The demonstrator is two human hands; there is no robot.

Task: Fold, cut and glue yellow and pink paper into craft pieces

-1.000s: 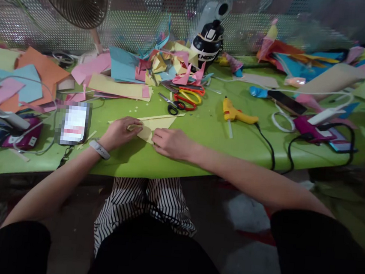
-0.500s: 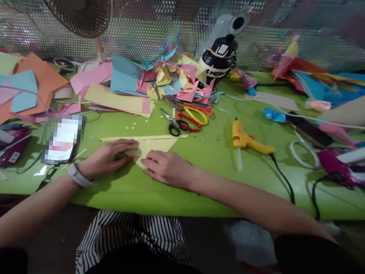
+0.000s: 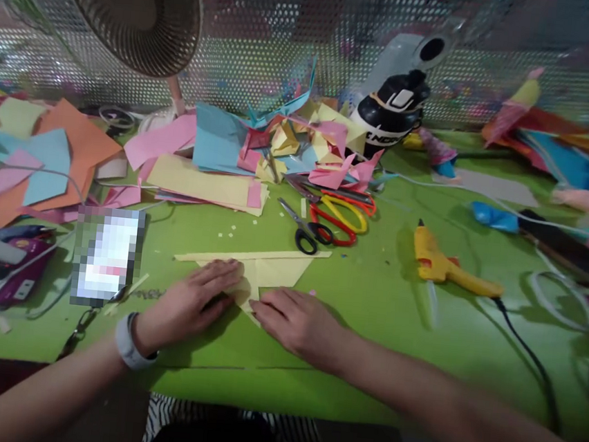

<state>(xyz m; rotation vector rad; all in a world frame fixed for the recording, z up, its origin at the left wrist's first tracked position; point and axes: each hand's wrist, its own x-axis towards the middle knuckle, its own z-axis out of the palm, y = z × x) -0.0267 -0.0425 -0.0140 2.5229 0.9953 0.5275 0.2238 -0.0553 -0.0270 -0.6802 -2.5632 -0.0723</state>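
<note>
A folded sheet of pale yellow paper [image 3: 279,268] lies on the green table, with a narrow folded strip along its far edge. My left hand [image 3: 204,296] rests on the paper's left part, fingers stretched out and thumb apart, pressing it down. At the paper's near tip, the bent fingers of my right hand [image 3: 300,322] are closed together on the edge; the fingertips partly hide the fold there. Just beyond the paper lie scissors with black handles [image 3: 306,232], beside scissors with red and yellow handles [image 3: 341,218].
A yellow glue gun [image 3: 446,267] with its cord lies to the right. On the left are a phone [image 3: 108,259] and piled coloured paper [image 3: 73,144]. Behind stand a black-and-white bottle [image 3: 391,115], a fan [image 3: 138,8] and heaped paper scraps [image 3: 307,139]. Small paper bits dot the green table [image 3: 205,386].
The view has tilted and shifted, so everything sits lower in the picture. My right hand has moved from the paper's middle toward its near tip. My left hand still presses the paper.
</note>
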